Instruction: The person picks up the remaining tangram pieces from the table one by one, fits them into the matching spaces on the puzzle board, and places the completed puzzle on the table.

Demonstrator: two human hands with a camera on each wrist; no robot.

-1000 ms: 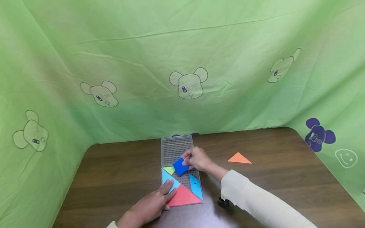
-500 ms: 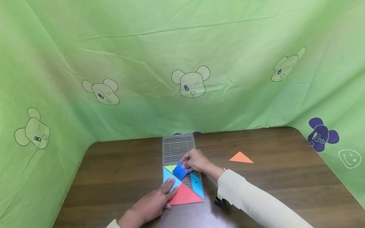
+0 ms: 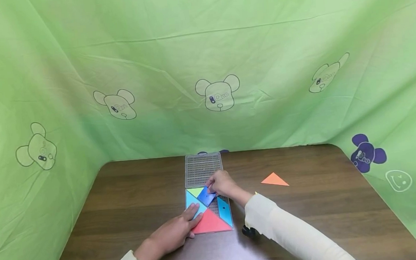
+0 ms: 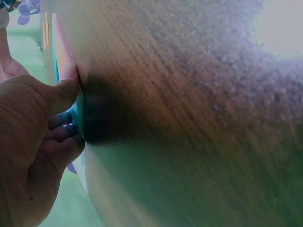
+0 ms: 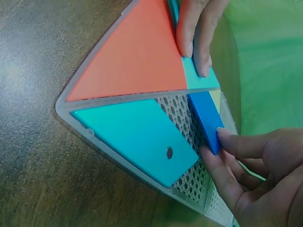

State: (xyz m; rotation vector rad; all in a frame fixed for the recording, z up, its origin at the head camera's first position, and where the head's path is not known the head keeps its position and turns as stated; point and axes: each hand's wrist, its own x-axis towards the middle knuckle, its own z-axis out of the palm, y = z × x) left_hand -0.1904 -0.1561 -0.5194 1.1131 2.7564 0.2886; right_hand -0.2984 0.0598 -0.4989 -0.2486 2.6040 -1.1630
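Note:
My right hand (image 3: pixel 223 184) pinches a dark blue square tangram piece (image 5: pixel 204 116) between thumb and fingers. In the right wrist view the square stands tilted over the perforated tray (image 5: pixel 191 188), its far edge by the inner corner of the light blue triangle. My left hand (image 3: pixel 174 233) rests at the tray's left side, its fingers lying straight on the light blue triangle (image 3: pixel 192 199) and the edge of the red triangle (image 3: pixel 210 222). A small yellow-green triangle (image 3: pixel 195 191) sits in the tray's far left corner. A light blue parallelogram (image 5: pixel 135 137) with a hole lies along the right side.
The tray's perforated lid half (image 3: pixel 204 169) lies folded out behind it. An orange triangle (image 3: pixel 274 179) lies on the wooden table (image 3: pixel 132 194) to the right. A green printed cloth (image 3: pixel 156 130) hangs around the back and sides.
My right hand has brought the dark blue square slightly nearer and lower, uncovering more of the yellow-green triangle. My left hand stays where it was on the pieces.

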